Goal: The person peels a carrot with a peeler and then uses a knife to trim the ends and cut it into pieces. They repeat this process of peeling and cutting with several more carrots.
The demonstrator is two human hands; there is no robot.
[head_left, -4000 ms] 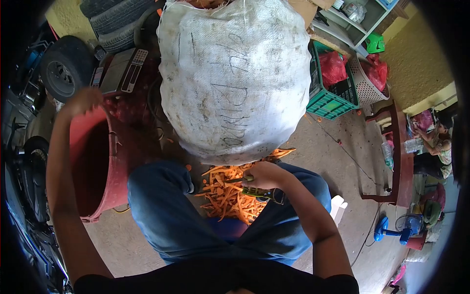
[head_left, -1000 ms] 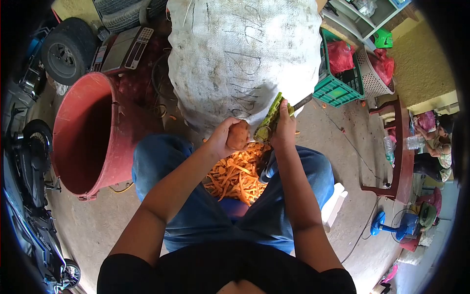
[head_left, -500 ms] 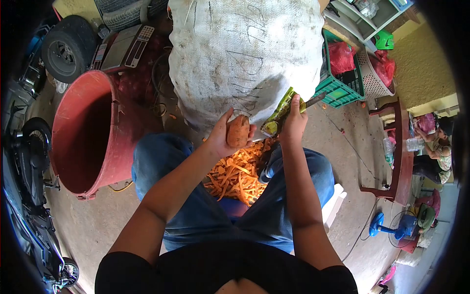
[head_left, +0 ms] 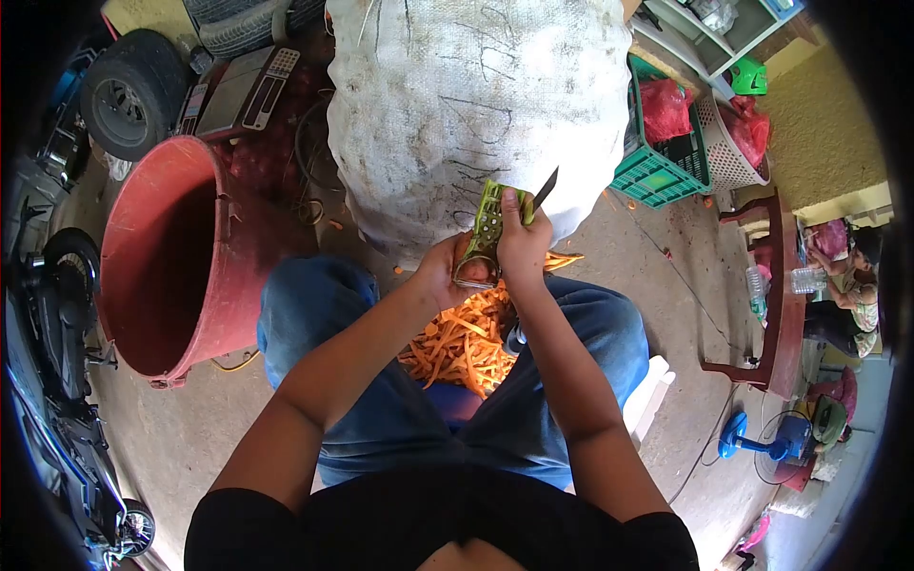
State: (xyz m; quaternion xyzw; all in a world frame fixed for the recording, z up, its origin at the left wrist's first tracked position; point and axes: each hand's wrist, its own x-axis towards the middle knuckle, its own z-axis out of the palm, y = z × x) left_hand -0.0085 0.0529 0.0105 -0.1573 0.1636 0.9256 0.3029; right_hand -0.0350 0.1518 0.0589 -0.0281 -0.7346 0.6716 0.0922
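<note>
My left hand (head_left: 441,269) is closed around a stubby carrot (head_left: 476,271), partly covered by the tool over it. Wrapped in my right hand (head_left: 524,249) is a green vegetable peeler (head_left: 488,217) with holes in its body, its head lying over the carrot. A dark knife blade (head_left: 546,187) also sticks out of the right hand, pointing up and away. Below both hands, a heap of orange peelings (head_left: 462,343) lies between my knees. Just beyond the hands stands a large white woven sack (head_left: 476,105) with dark writing.
To the left stands a big red tub (head_left: 214,276), with a scale (head_left: 238,95) and a wheel (head_left: 129,100) behind it. Green crates (head_left: 662,176) sit at back right. A wooden bench (head_left: 783,305) and a blue fan (head_left: 785,438) are farther right, near another person (head_left: 852,295).
My right hand has moved left with the peeler and knife, bringing the peeler onto the carrot. An orange strip now shows beside the right wrist.
</note>
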